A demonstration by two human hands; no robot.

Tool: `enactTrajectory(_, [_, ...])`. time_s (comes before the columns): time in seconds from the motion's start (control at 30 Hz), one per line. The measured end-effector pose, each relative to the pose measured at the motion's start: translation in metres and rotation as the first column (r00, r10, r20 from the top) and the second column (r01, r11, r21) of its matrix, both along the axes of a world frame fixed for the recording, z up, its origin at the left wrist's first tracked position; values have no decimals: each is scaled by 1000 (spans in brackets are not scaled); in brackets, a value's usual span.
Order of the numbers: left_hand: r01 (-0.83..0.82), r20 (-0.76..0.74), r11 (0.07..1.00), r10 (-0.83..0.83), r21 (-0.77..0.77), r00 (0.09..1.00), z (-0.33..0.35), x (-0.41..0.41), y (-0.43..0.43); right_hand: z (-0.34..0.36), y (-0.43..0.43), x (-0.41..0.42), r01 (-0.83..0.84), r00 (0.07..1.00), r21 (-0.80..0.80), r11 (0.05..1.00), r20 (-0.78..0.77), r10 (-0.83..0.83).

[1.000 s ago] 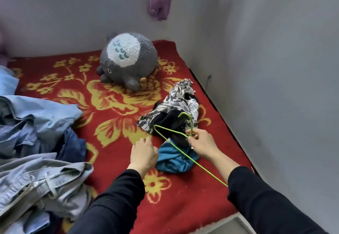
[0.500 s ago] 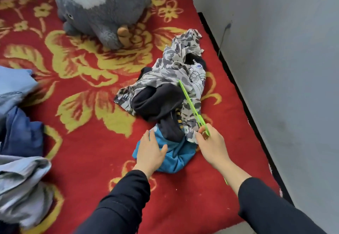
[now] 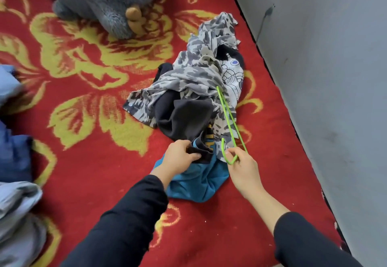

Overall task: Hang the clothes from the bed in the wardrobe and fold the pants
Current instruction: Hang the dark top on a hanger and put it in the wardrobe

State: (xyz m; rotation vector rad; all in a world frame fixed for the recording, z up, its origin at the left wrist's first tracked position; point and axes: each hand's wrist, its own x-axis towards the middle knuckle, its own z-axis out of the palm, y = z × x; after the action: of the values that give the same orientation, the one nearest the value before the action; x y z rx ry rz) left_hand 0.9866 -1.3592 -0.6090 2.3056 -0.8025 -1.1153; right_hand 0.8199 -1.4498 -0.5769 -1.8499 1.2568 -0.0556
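1. Head view, the clothes: a small heap lies on the red floral blanket [image 3: 83,141], right of centre and near the grey wall [image 3: 314,78]. A camouflage shirt [image 3: 188,78] sprawls over the far part, a white printed garment [image 3: 232,76] shows at its right edge, a black garment [image 3: 184,118] sits in the middle, and a blue garment [image 3: 196,185] lies nearest, partly under the black one.
2. Head view, the hands: the left hand [image 3: 180,155] pinches the near edge of the black garment between thumb and fingers, probably to lift it away from the tangled heap. The right hand [image 3: 244,168] has its fingers closed round the green wire hanger [image 3: 228,120] at its hook end. The hanger's frame stretches away over the camouflage shirt, seemingly kept ready beside the piece being picked.
3. Head view, the surroundings: a grey plush toy [image 3: 104,0] sits at the far side. A pile of denim clothes [image 3: 14,204] waits at the left edge, well apart from the heap. No wardrobe is in view.
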Motion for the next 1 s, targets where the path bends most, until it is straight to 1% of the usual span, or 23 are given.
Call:
enactTrajectory(0.03, [-53, -165, 997, 44, -55, 985, 11, 5, 11, 3, 5, 6, 32, 999, 62, 998, 13, -33])
enactTrajectory(0.1, [-160, -452, 978, 83, -135, 888, 37, 12, 34, 10, 14, 15, 85, 995, 173, 981, 45, -94])
enactTrajectory(0.13, [-204, -554, 966, 84, -159, 829, 51, 15, 45, 16, 19, 19, 110, 988, 224, 968, 80, -131])
enactTrajectory(0.17, [-229, -618, 956, 71, -181, 783, 66, 18, 55, 22, 22, 22, 134, 981, 266, 955, 104, -166])
enactTrajectory(0.2, [-235, -643, 950, 50, -205, 764, 81, 22, 63, 31, 24, 27, 159, 972, 302, 940, 119, -202])
enactTrajectory(0.3, [-213, -624, 942, 5, -260, 781, 125, 31, 81, 69, 27, 46, 235, 946, 388, 891, 121, -302])
enactTrajectory(0.37, [-204, -601, 928, -26, -311, 799, 157, 36, 90, 98, 30, 62, 249, 934, 449, 858, 122, -335])
enactTrajectory(0.4, [-216, -586, 915, -27, -340, 810, 174, 38, 94, 114, 34, 68, 233, 939, 455, 860, 126, -321])
enactTrajectory(0.5, [-291, -573, 858, -5, -423, 820, 228, 45, 111, 167, 51, 85, 167, 957, 406, 898, 153, -247])
enactTrajectory(0.57, [-279, -552, 820, -54, -501, 832, 268, 52, 124, 206, 60, 94, 150, 945, 419, 896, 205, -254])
enactTrajectory(0.63, [-274, -505, 769, -72, -578, 860, 313, 64, 138, 247, 67, 108, 100, 945, 409, 907, 247, -215])
enactTrajectory(0.7, [-289, -456, 708, -51, -644, 889, 359, 76, 149, 290, 73, 122, 35, 941, 367, 929, 302, -154])
enactTrajectory(0.8, [-320, -424, 581, -48, -748, 904, 424, 88, 165, 351, 83, 139, -51, 903, 303, 952, 421, -86])
enactTrajectory(0.87, [-340, -402, 532, -2, -776, 915, 458, 92, 174, 384, 89, 146, -112, 849, 291, 950, 525, -61])
enactTrajectory(0.9, [-327, -360, 533, 44, -781, 932, 470, 94, 177, 395, 92, 148, -146, 826, 288, 947, 563, -44])
enactTrajectory(0.97, [-286, -225, 578, 177, -764, 958, 478, 95, 180, 409, 98, 152, -207, 790, 286, 936, 613, -12])
enactTrajectory(1.0, [-287, -170, 594, 246, -752, 954, 474, 94, 180, 411, 101, 153, -234, 780, 295, 926, 626, -3])
